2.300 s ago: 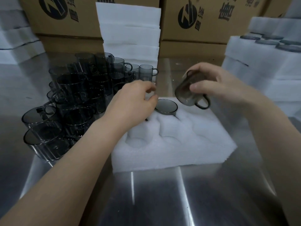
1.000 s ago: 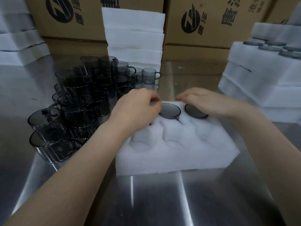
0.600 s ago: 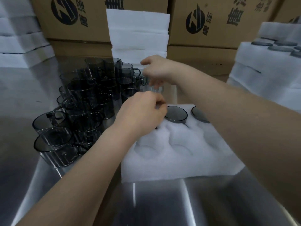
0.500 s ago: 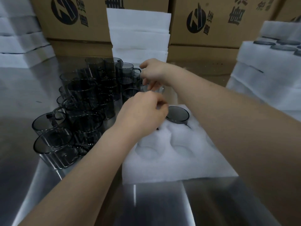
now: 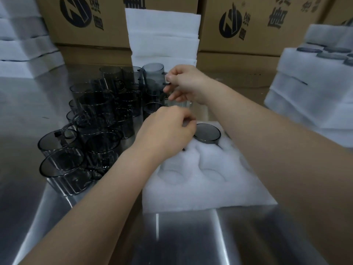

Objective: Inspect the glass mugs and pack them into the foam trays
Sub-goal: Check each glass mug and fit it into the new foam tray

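A white foam tray (image 5: 206, 190) with round pockets lies on the steel table. One smoky glass mug (image 5: 207, 133) sits in a back pocket. My left hand (image 5: 166, 132) rests curled over the back-left pocket, with only a dark sliver showing beneath it. A crowd of smoky glass mugs (image 5: 99, 119) stands left of the tray. My right hand (image 5: 185, 84) reaches over the tray and pinches the handle of a raised glass mug (image 5: 153, 73) at the back of that crowd. My right forearm hides the tray's back-right pocket.
A stack of white foam sheets (image 5: 163, 35) stands behind the mugs, in front of cardboard boxes (image 5: 257, 23). At the right edge are stacked foam trays (image 5: 313, 88), the top one holding mugs. More foam is piled at far left (image 5: 24, 54).
My right hand set its mug into the tray's back-right pocket, then reached back to the mug crowd and lifted another mug by its handle. My left hand stayed on the tray.
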The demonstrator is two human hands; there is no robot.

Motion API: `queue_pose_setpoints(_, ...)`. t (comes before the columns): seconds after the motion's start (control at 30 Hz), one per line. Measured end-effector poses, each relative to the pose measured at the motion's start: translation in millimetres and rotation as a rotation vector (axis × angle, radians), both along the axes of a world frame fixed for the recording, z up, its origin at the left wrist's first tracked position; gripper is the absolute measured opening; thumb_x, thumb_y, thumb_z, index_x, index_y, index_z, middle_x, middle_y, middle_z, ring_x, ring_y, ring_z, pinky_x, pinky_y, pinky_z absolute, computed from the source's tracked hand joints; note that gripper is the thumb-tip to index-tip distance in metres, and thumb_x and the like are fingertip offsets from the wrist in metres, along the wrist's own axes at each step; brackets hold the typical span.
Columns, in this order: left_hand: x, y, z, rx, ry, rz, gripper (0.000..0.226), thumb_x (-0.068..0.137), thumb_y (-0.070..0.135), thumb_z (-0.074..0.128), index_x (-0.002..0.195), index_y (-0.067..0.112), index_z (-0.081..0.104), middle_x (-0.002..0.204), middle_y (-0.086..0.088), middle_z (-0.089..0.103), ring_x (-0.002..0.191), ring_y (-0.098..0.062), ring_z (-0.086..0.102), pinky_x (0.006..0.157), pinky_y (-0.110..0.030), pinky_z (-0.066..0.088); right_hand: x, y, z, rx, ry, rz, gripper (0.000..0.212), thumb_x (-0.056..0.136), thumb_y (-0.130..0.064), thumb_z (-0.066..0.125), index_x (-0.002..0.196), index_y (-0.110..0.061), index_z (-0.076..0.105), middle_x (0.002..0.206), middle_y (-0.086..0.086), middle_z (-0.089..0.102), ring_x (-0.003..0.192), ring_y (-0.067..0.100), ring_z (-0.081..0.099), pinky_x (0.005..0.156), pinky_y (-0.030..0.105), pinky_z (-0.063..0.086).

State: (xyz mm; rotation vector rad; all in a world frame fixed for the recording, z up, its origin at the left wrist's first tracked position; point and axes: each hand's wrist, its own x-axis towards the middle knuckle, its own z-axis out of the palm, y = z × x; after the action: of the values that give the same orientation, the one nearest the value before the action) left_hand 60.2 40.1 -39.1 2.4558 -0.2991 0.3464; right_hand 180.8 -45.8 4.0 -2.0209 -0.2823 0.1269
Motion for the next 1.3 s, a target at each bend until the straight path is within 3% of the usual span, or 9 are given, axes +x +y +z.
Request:
queue_pose_setpoints(0.27, -4.9, 6.1, 6.9, -0.487, -0.403, 0.253, 0.018, 0.081, 0.008, 0.054, 0.096, 0.017, 0.059, 0.097, -0.001, 0.061, 0.073, -0.01, 0.053, 0.073, -0.03, 0.048, -64.5, -53.8, 12.2, 0.274, 0.088, 0.106, 0.016, 0.102, -0.015, 0.046, 0.086, -0.014, 0.049, 0.084, 0.011, 0.065, 0.061, 0.022, 0.061, 0.06, 0.031, 0.05)
queue_pose_setpoints(0.37, -8.2, 9.0, 12.6, -0.598, -0.269, 0.245, 0.037, 0.08, 0.011, 0.062, 0.114, 0.022, 0.053, 0.112, 0.001, 0.056, 0.072, -0.003, 0.056, 0.077, -0.024, 0.05, -86.0, -62.4, 5.9, 0.343, 0.145, 0.181, 0.021, 0.101, -0.014, 0.044, 0.081, -0.011, 0.05, 0.082, 0.012, 0.063, 0.065, 0.025, 0.063, 0.063, 0.033, 0.053)
queue_pose_setpoints(0.5, -12.7, 7.1, 23.6, -0.672, -0.06, 0.039, 0.052, 0.079, 0.013, 0.075, 0.121, 0.032, 0.05, 0.108, 0.017, 0.056, 0.104, -0.017, 0.063, 0.096, -0.041, 0.051, -94.7, -68.4, -2.2, 0.346, 0.141, 0.144, 0.027, 0.097, -0.013, 0.041, 0.071, -0.01, 0.048, 0.072, 0.011, 0.06, 0.066, 0.029, 0.063, 0.061, 0.033, 0.054)
queue_pose_setpoints(0.6, -14.6, 3.8, 23.9, -0.696, -0.08, -0.019, 0.049, 0.078, 0.012, 0.079, 0.121, 0.021, 0.059, 0.114, 0.008, 0.064, 0.097, -0.011, 0.068, 0.092, -0.033, 0.054, -96.5, -73.5, -6.7, 0.315, 0.072, 0.115, 0.035, 0.1, -0.029, 0.048, 0.069, -0.012, 0.049, 0.069, 0.011, 0.062, 0.062, 0.027, 0.063, 0.059, 0.03, 0.054)
queue_pose_setpoints(0.7, -16.6, 2.5, 18.6, -0.738, -0.127, -0.073, 0.042, 0.075, 0.005, 0.079, 0.11, 0.025, 0.065, 0.106, 0.007, 0.07, 0.082, -0.004, 0.069, 0.08, -0.022, 0.054, -98.6, -77.7, -12.4, 0.274, -0.059, 0.097, 0.026, 0.094, -0.036, 0.062, 0.084, -0.014, 0.052, 0.072, 0.011, 0.067, 0.057, 0.024, 0.064, 0.056, 0.03, 0.054)
queue_pose_setpoints(0.83, -16.6, 12.6, 11.4, -0.799, -0.12, -0.095, 0.054, 0.07, 0.002, 0.082, 0.114, 0.027, 0.064, 0.114, 0.002, 0.068, 0.087, -0.012, 0.071, 0.079, -0.025, 0.056, -101.3, -77.9, -16.7, 0.247, -0.144, 0.138, 0.031, 0.088, -0.031, 0.071, 0.114, -0.023, 0.057, 0.081, 0.012, 0.066, 0.06, 0.018, 0.059, 0.055, 0.031, 0.049)
queue_pose_setpoints(0.93, -19.0, 15.6, 8.5, -0.768, -0.135, -0.122, 0.055, 0.069, 0.004, 0.083, 0.116, 0.026, 0.065, 0.113, 0.004, 0.069, 0.088, -0.016, 0.072, 0.079, -0.027, 0.057, -104.2, -75.0, -18.3, 0.236, -0.203, 0.172, 0.043, 0.081, -0.03, 0.074, 0.122, -0.028, 0.062, 0.095, 0.018, 0.061, 0.074, 0.018, 0.058, 0.059, 0.035, 0.051)
queue_pose_setpoints(1.1, -20.1, 12.8, 8.0, -0.726, -0.166, -0.096, 0.052, 0.067, 0.009, 0.086, 0.113, 0.023, 0.066, 0.106, 0.008, 0.071, 0.087, -0.013, 0.07, 0.077, -0.023, 0.056, -106.8, -69.8, -21.4, 0.226, -0.248, 0.163, 0.04, 0.079, -0.023, 0.08, 0.114, -0.028, 0.061, 0.105, 0.002, 0.064, 0.079, 0.018, 0.069, 0.06, 0.033, 0.056)
queue_pose_setpoints(1.3, -21.1, 8.9, 6.9, -0.618, -0.204, -0.111, 0.048, 0.071, 0.005, 0.083, 0.112, 0.025, 0.066, 0.107, 0.002, 0.068, 0.086, -0.02, 0.067, 0.076, -0.03, 0.058, -110.1, -61.8, -26.1, 0.22, -0.319, 0.074, 0.043, 0.068, -0.037, 0.084, 0.095, -0.025, 0.052, 0.105, -0.005, 0.064, 0.099, 0.007, 0.065, 0.058, 0.026, 0.052)
